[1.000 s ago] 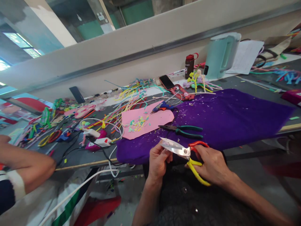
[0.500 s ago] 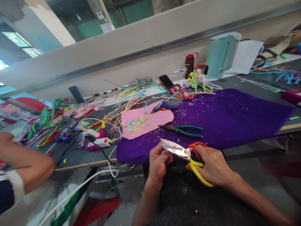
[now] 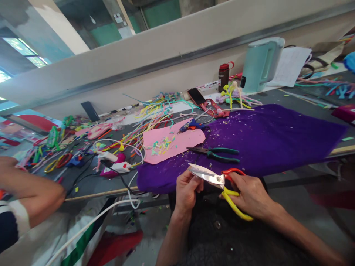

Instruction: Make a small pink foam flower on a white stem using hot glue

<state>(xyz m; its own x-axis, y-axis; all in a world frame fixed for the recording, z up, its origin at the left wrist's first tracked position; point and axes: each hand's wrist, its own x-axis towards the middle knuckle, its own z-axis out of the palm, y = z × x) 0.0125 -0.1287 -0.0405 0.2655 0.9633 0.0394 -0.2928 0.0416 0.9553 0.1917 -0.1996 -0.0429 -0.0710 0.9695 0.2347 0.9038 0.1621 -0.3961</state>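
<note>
My right hand [image 3: 248,192] is closed round the scissors [image 3: 209,176], which have one red and one yellow handle. Their blades point left, over the fingertips of my left hand [image 3: 187,190]. That hand is pinched closed, and what it holds is too small or hidden to make out. Just beyond, green-handled pliers [image 3: 222,154] lie on a purple cloth [image 3: 271,136]. A pink sheet [image 3: 180,142] bears small yellow, green and white cut pieces [image 3: 163,146] and a blue glue gun [image 3: 191,125].
Colourful fuzzy stems [image 3: 138,133] and a power strip [image 3: 116,168] with cords lie to the left. A person's arm [image 3: 36,192] rests at far left. Behind stand a bottle [image 3: 223,77] and a teal kettle [image 3: 259,66].
The scissors' yellow handle has shifted very slightly, with my right hand still round it. A blue object at the far right edge shows more. My left hand has hardly moved.
</note>
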